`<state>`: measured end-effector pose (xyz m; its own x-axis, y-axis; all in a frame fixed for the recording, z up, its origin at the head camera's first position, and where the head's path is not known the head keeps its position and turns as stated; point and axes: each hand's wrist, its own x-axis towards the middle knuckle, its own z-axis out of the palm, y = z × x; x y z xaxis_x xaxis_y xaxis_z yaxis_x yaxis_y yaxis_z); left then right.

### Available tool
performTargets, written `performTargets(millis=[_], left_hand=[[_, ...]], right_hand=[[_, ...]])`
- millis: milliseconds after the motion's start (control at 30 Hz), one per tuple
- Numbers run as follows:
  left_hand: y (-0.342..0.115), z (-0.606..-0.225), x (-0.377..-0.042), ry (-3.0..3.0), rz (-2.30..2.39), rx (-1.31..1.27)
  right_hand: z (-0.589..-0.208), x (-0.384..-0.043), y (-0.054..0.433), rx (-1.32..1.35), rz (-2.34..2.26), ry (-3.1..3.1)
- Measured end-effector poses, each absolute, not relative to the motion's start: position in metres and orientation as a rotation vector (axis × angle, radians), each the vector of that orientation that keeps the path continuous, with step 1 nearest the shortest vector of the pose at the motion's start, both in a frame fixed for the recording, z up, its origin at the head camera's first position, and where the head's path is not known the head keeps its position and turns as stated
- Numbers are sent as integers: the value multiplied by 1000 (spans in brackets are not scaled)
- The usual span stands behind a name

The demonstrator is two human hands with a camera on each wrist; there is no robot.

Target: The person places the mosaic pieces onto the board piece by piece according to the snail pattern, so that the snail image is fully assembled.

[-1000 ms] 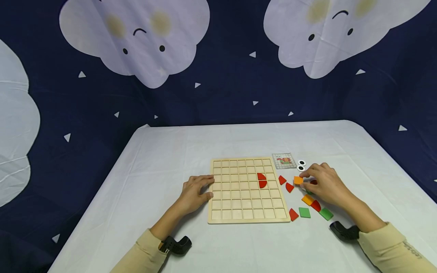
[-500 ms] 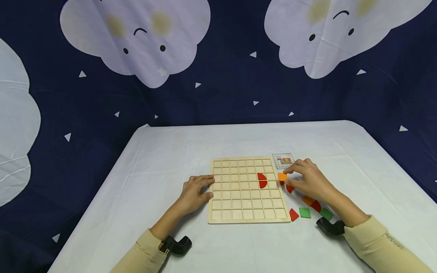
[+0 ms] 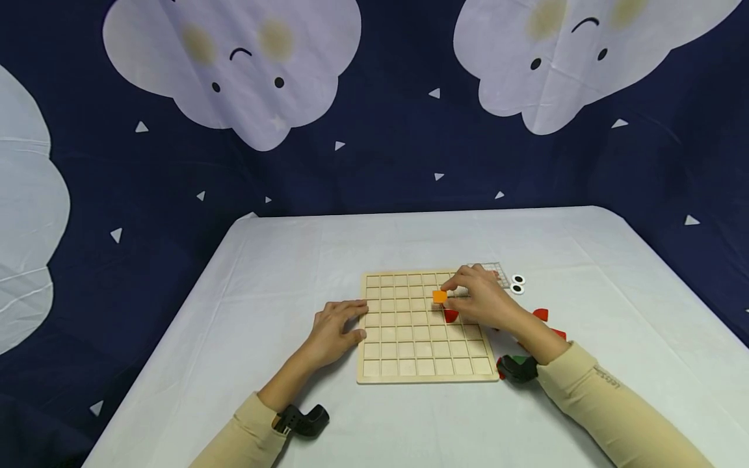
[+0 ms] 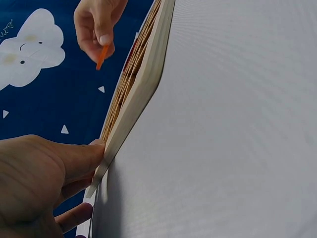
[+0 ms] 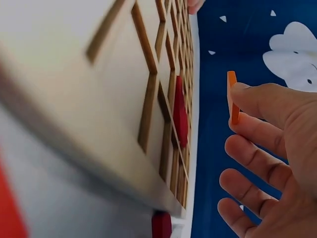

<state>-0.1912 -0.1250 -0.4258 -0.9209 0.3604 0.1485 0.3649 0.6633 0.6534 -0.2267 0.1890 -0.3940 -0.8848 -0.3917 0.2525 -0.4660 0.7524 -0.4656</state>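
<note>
Between thumb and fingertips, my right hand (image 3: 482,299) pinches an orange square tile (image 3: 439,297). It holds the tile over the right part of a wooden grid board (image 3: 398,368), apart from the surface in the right wrist view. A red rounded piece (image 3: 451,316) sits in the grid just below the tile; the red one beside it is mostly hidden. At the board's left edge my left hand (image 3: 333,333) touches the rim with its fingertips and thumb. The left wrist view shows that thumb (image 4: 84,159) against the pale rim.
Behind the right hand lies a pattern card (image 3: 501,276), partly covered. Two white eye discs (image 3: 517,284) lie beside it. Red pieces (image 3: 541,314) and a green tile (image 3: 519,358) are scattered right of the board, some hidden under the right forearm. A white cloth covers the table.
My right hand has carried the orange tile leftward from the loose pieces, across the board's right edge, to above the red pieces. The left hand has stayed at the rim.
</note>
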Motion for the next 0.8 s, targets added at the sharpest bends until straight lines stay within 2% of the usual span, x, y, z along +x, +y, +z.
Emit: performTargets(millis=[800], left_hand=[[-125, -426, -191, -2861, -1126, -627]], right_hand=[[-407, -244, 178, 765, 714, -2912]])
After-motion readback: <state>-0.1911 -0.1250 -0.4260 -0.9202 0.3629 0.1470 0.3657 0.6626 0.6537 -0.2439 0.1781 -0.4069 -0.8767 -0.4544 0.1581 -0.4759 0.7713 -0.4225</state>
